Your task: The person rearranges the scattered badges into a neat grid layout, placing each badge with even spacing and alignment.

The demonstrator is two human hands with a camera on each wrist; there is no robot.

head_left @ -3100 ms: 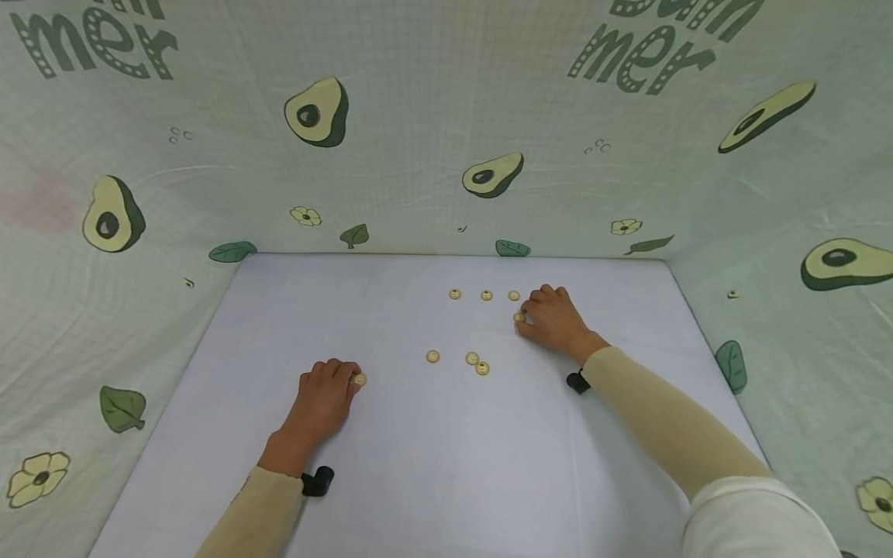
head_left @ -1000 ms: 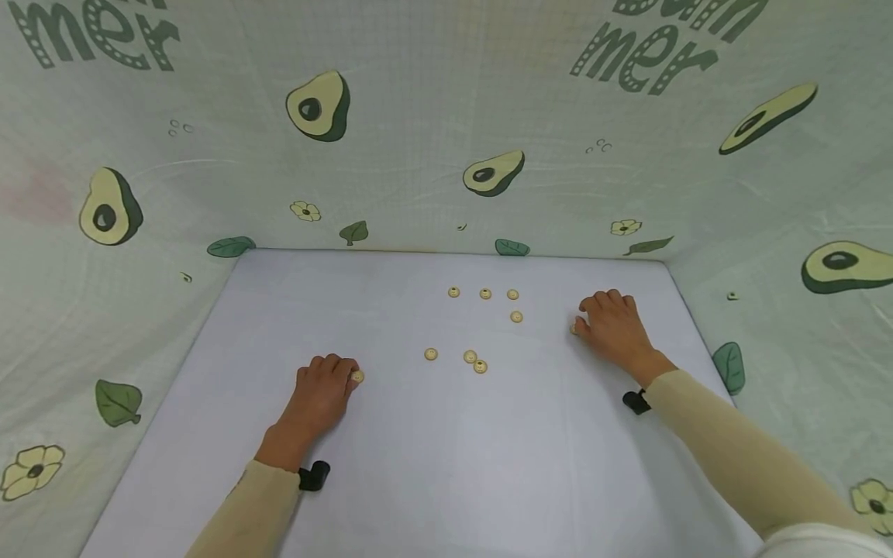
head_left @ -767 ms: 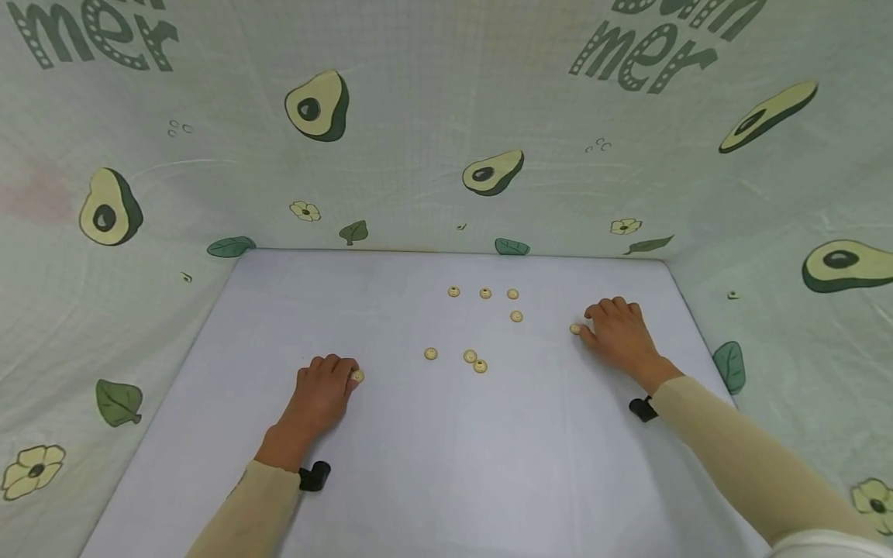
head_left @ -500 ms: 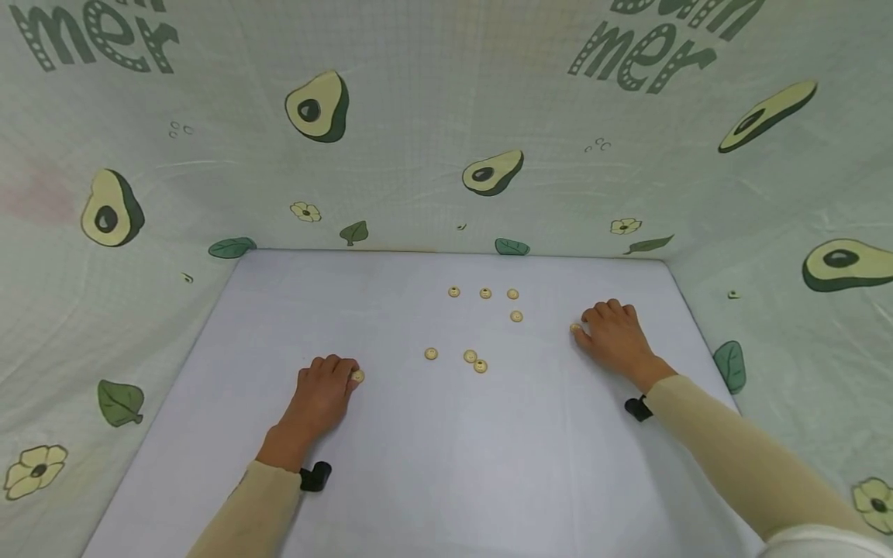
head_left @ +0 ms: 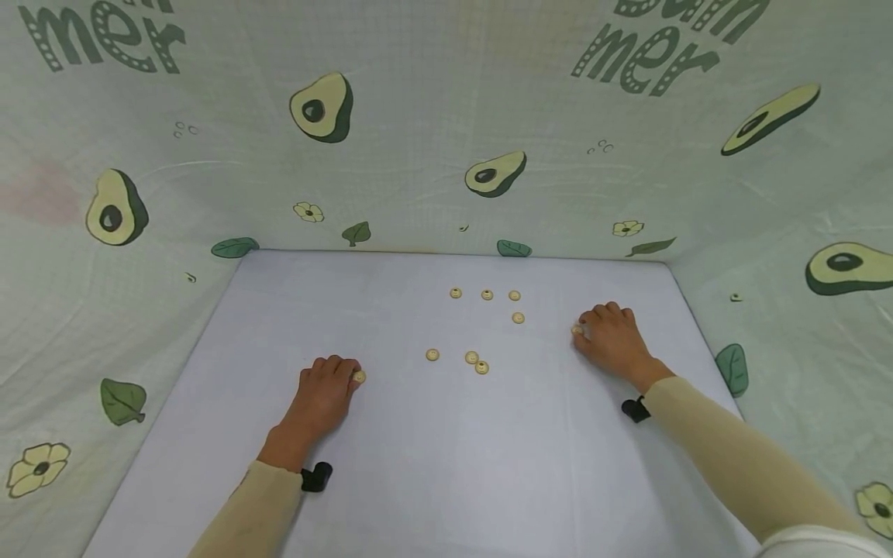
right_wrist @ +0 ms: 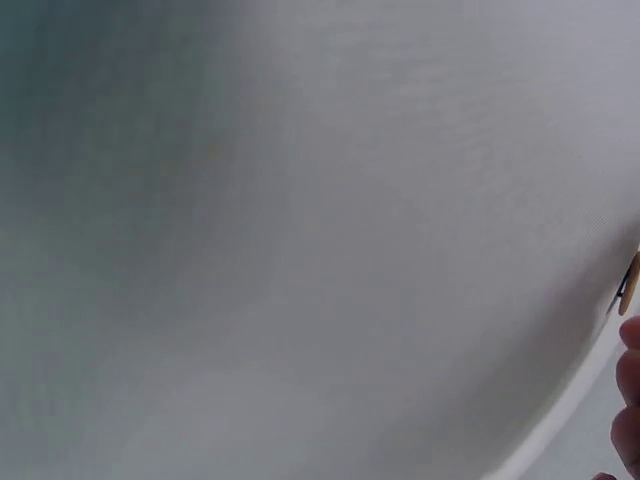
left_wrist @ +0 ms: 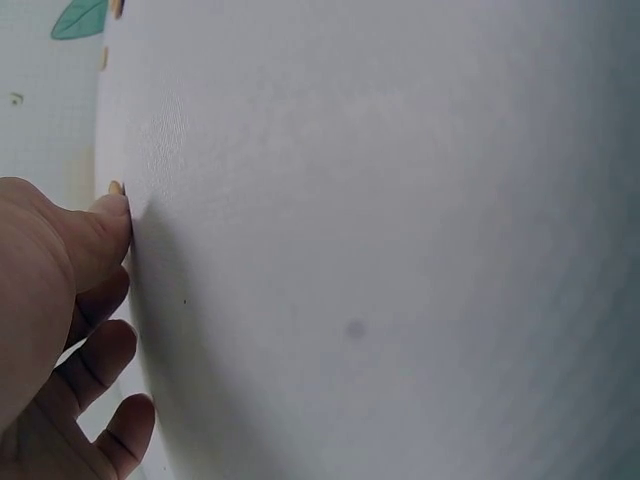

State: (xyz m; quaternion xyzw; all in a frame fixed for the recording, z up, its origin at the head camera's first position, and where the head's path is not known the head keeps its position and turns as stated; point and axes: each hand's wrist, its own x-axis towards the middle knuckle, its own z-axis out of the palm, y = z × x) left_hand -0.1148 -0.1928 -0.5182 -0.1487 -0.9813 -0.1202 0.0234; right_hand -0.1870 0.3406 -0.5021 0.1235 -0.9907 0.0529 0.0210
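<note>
Between the thumb and index finger of my left hand (head_left: 324,395) is a round, pale yellow button (head_left: 359,377), lying at the table's surface left of the others. The left wrist view shows the thumb (left_wrist: 100,230) against this button's edge, the other fingers bent below it. My right hand (head_left: 614,341), further right and back, has its thumb and index finger around another such button (head_left: 577,330). In the right wrist view only fingertips (right_wrist: 628,385) show at the right edge, beside a button (right_wrist: 629,287) seen edge-on.
On the white table (head_left: 446,465) are more matching buttons: a row of three at the back with its right one (head_left: 514,295), one (head_left: 518,318) just below that, a lone one (head_left: 432,354) mid-table, and a touching pair (head_left: 472,357). Patterned cloth (head_left: 412,116) encloses the back and sides.
My right hand has moved right from the button below the back row to a separate button, and its thumb and index finger have closed around it. The left hand has stayed in place.
</note>
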